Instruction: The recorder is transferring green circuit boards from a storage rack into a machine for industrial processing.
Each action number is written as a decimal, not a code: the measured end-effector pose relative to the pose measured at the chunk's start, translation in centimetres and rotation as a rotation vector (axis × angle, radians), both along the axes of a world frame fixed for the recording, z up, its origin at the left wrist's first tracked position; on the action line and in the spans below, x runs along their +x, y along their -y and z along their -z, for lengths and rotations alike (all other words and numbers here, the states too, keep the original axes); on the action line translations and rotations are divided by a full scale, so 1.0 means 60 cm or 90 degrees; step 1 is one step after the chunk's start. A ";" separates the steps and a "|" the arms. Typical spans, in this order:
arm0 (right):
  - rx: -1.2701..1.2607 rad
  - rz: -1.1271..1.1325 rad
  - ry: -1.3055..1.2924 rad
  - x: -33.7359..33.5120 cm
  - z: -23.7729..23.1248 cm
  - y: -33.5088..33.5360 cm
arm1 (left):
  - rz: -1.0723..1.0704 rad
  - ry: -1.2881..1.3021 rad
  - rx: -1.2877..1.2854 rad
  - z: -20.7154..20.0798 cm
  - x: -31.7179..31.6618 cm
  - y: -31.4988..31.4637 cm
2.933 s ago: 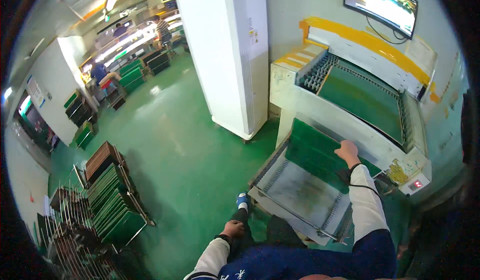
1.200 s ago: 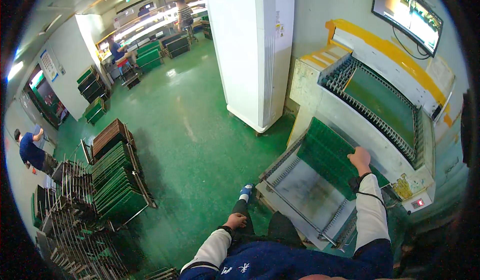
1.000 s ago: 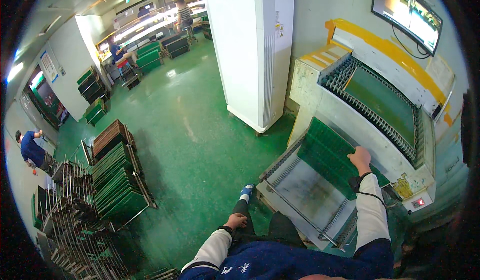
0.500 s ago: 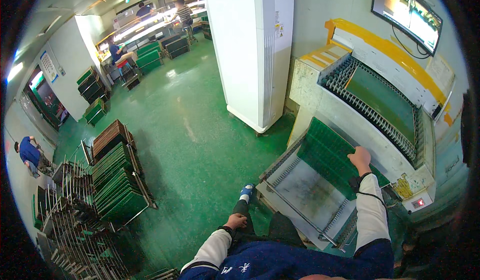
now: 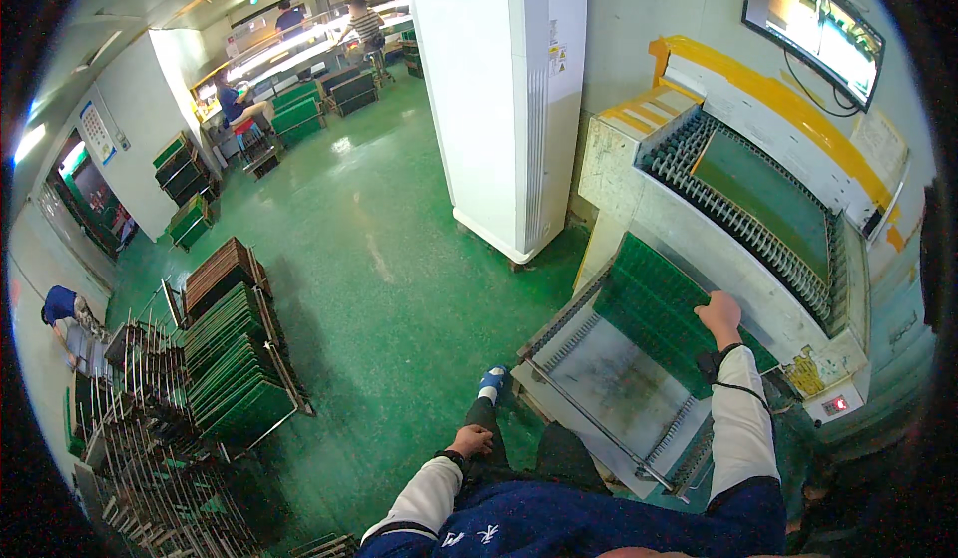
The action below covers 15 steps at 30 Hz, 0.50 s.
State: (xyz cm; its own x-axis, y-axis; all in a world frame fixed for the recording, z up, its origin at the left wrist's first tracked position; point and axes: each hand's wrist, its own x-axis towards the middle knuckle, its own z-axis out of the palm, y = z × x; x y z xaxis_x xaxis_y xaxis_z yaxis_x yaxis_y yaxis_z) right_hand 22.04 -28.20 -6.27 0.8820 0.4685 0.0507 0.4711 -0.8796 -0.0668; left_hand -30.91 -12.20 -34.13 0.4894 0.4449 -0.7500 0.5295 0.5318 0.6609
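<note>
My right hand (image 5: 718,320) is closed on the upper edge of a green circuit board panel (image 5: 654,308). That panel leans at the far side of a slotted rack (image 5: 619,378), whose floor is pale and whose sides carry rows of small teeth. My left hand (image 5: 472,442) rests on my left leg with its fingers curled in, and no object shows in it. Just beyond the rack stands a conveyor machine (image 5: 639,174) with rows of rollers. A flat green panel (image 5: 763,209) with a brown edge lies on those rollers.
A tall white cabinet (image 5: 489,99) stands ahead. On the left, racks hold green panels (image 5: 235,358) and brown panels (image 5: 225,279), beside a cart of metal rods (image 5: 150,428). A person (image 5: 68,308) bends at far left; several others sit at a lit bench (image 5: 299,44). A screen (image 5: 813,29) hangs upper right.
The person at far left has bent down and reaches low toward the rods. My hands, the panel in my right hand and the rack show no visible movement.
</note>
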 end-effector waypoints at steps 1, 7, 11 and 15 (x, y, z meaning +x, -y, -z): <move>0.002 -0.003 0.003 0.000 0.000 0.000 | 0.001 -0.004 0.001 0.000 0.000 -0.001; -0.005 -0.007 0.011 -0.001 0.000 -0.001 | 0.000 -0.017 0.001 0.001 0.001 -0.001; -0.004 -0.014 0.014 0.000 0.002 0.000 | -0.001 -0.013 -0.005 0.013 0.000 -0.003; 0.007 -0.018 0.026 0.002 0.006 0.003 | 0.002 -0.007 -0.007 0.017 0.000 -0.004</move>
